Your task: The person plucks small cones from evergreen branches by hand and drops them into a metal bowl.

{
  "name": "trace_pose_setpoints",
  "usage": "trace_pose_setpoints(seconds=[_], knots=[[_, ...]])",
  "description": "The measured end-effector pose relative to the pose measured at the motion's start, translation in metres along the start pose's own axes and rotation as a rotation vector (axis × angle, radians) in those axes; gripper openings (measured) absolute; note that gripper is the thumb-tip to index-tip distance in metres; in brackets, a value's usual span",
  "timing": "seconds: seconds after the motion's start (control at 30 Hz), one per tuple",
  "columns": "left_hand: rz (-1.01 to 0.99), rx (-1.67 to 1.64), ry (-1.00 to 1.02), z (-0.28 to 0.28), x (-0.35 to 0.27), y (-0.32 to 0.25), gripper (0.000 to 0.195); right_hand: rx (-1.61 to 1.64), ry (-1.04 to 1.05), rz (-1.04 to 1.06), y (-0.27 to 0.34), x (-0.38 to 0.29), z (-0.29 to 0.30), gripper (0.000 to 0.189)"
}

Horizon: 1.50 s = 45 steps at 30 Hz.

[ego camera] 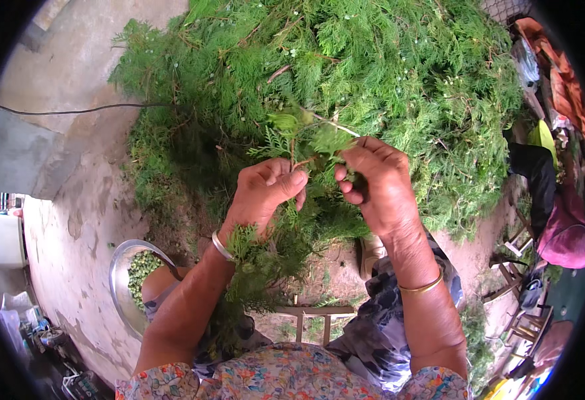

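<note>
My left hand [271, 192] pinches the brown stem of a green conifer sprig [292, 150] between thumb and forefinger. Close by on the right, my right hand [380, 180] has its fingers curled on leafy tips of the greenery, partly blurred; small round green bits show under its fingers. More conifer foliage [267, 270] hangs below my left wrist, over my lap. Beyond both hands rises a large heap of cut conifer branches [322, 65]. At my left knee stands a metal basin [121, 280] holding many small green cones or berries [145, 272].
A black cable [87, 108] runs across the concrete floor [72, 240] into the heap. At right sits another person in dark trousers [535, 170], near wooden stools [510, 280]. A wooden frame [312, 311] lies between my legs. A white container [6, 240] stands far left.
</note>
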<state>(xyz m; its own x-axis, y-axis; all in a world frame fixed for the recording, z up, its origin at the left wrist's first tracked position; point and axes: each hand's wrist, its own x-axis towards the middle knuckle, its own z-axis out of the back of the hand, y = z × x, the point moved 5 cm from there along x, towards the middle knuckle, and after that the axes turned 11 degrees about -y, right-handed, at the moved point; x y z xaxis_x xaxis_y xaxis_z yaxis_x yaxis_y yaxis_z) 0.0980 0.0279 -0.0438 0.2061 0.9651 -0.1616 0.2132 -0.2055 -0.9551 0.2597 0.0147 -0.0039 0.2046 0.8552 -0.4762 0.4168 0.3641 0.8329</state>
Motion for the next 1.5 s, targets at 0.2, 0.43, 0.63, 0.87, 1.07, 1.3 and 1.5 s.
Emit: trace_pose_setpoints(seconds=[0.2,0.43,0.63,0.87,1.07,1.3,1.5], knots=[[0.018,-0.010,0.013,-0.006,0.001,0.003,0.026,-0.516,0.053,0.490,-0.002,-0.009,-0.017,0.013],[0.129,-0.078,-0.025,-0.001,0.004,0.004,0.019,-0.260,0.115,0.242,-0.012,-0.004,-0.017,0.012],[0.238,-0.356,-0.145,0.016,0.009,0.004,0.014,0.316,-0.050,-0.152,-0.010,0.008,0.011,0.008],[0.289,-0.332,-0.090,0.010,-0.001,-0.004,0.020,0.155,-0.022,-0.251,-0.040,0.006,0.006,0.024],[0.277,-0.313,0.081,0.005,-0.003,-0.005,0.027,0.171,0.046,-0.256,-0.048,0.005,-0.003,0.032],[0.310,-0.332,0.082,-0.003,-0.008,-0.005,0.022,0.106,0.106,-0.131,-0.033,-0.002,-0.014,0.033],[0.273,-0.205,0.078,0.004,-0.007,-0.005,0.025,0.119,0.070,-0.114,-0.030,0.000,-0.014,0.025]])
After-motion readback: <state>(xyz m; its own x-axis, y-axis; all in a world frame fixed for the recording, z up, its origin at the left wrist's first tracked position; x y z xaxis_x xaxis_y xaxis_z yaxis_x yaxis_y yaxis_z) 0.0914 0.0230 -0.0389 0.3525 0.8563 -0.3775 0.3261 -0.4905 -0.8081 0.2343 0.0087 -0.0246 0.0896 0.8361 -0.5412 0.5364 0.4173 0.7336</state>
